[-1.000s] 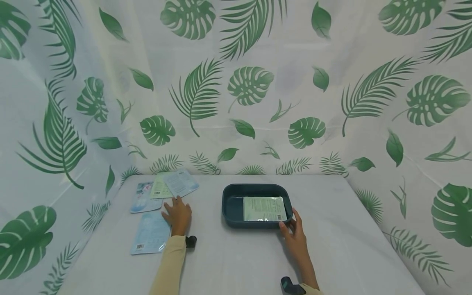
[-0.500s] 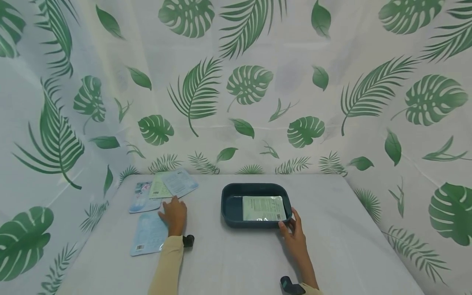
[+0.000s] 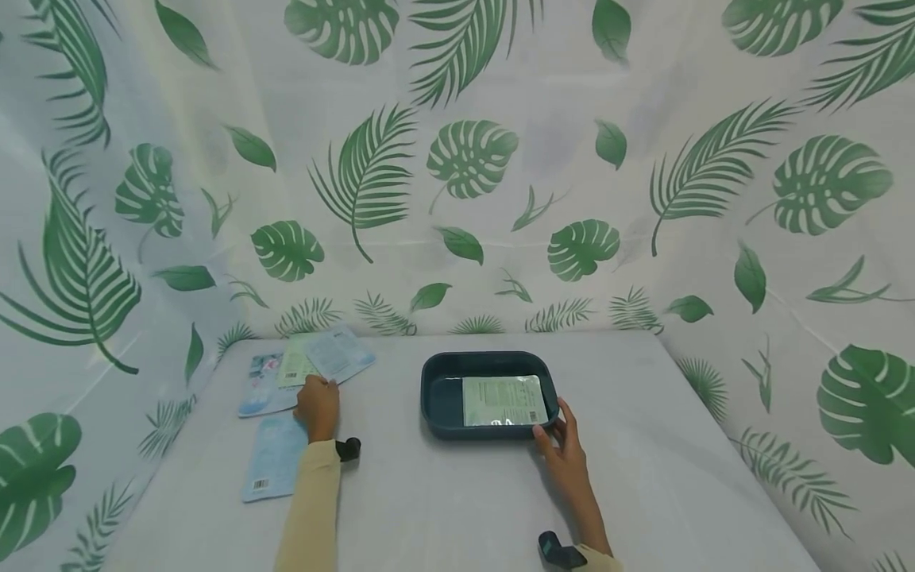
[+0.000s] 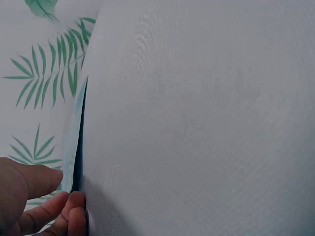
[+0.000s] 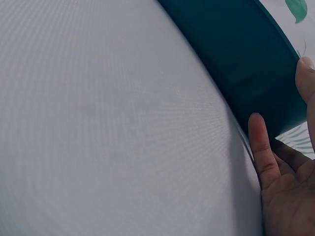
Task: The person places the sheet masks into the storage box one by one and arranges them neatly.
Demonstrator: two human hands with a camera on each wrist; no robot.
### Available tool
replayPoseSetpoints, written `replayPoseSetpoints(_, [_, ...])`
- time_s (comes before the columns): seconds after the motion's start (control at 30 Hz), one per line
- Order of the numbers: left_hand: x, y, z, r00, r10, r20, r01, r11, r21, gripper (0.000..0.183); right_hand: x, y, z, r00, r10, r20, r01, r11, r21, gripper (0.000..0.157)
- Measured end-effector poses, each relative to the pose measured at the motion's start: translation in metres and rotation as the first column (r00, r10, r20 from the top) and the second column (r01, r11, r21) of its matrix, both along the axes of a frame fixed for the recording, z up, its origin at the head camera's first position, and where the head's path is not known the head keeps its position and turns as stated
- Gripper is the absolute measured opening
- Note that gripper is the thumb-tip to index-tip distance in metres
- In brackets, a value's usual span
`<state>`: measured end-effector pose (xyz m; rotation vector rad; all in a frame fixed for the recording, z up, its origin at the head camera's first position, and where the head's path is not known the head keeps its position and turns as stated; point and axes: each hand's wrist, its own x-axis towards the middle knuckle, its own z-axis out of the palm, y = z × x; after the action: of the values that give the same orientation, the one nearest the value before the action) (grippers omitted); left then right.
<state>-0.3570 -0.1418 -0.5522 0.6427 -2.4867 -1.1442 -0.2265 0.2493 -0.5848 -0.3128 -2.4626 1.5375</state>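
Near the left back of the table, my left hand (image 3: 317,407) pinches the near corner of a light-blue face mask packet (image 3: 341,353). In the left wrist view, the packet (image 4: 77,132) stands slightly raised between thumb and fingers. It overlaps a pale green packet (image 3: 295,361) and a blue packet with a flower print (image 3: 260,389). Another light-blue packet (image 3: 272,457) lies nearer, beside the left wrist. My right hand (image 3: 569,453) holds the near right corner of a dark blue tray (image 3: 442,397), thumb on its front wall. Inside the tray lies a pale green packet (image 3: 503,400).
A white cloth (image 3: 443,508) covers the table. Behind and at both sides hang white curtains (image 3: 400,278) with green leaf prints, close to the table's back edge. A wrist camera (image 3: 561,550) sits on the right forearm.
My left hand has moved slightly left and its fingers have closed on the packet's corner. The right hand stays at the tray. The head view has shifted a little.
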Motion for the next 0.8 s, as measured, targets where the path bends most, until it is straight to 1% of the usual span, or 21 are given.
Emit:
replayPoseSetpoints(0.1, [-0.002,-0.003,0.001,1.0,-0.024,0.017,0.025,0.999,-0.034,0.023,-0.001,0.0,0.0,1.0,0.002,0.003,-0.002,1.0,-0.001,0.078])
replayPoseSetpoints(0.2, [-0.005,-0.005,0.003,0.998,-0.033,0.056,0.036,0.998,-0.055,0.028,-0.003,0.001,-0.001,1.0,0.002,-0.005,-0.002,1.0,0.0,0.078])
replayPoseSetpoints(0.37, [-0.006,-0.01,0.001,0.991,-0.034,0.126,0.037,0.999,-0.026,0.033,-0.002,0.0,-0.003,1.0,0.006,-0.005,-0.006,1.0,0.005,0.078])
replayPoseSetpoints(0.5, [-0.006,-0.013,-0.001,0.987,-0.033,0.155,0.032,0.999,0.006,0.033,0.0,-0.001,-0.003,1.0,0.009,0.006,-0.009,1.0,-0.001,0.078])
replayPoseSetpoints(0.6, [-0.007,-0.014,0.002,0.986,-0.04,0.162,0.037,0.999,0.027,0.031,0.0,-0.001,-0.003,1.0,0.007,0.009,-0.007,1.0,-0.002,0.078])
replayPoseSetpoints(0.7, [-0.007,-0.015,0.006,0.988,-0.055,0.148,0.048,0.998,0.048,0.029,-0.002,0.0,-0.002,1.0,0.005,0.003,-0.005,1.0,0.0,0.078])
replayPoseSetpoints(0.8, [-0.008,-0.018,0.005,0.987,-0.076,0.138,0.069,0.996,0.057,0.027,-0.002,0.0,-0.003,1.0,0.005,-0.002,-0.005,1.0,-0.008,0.077])
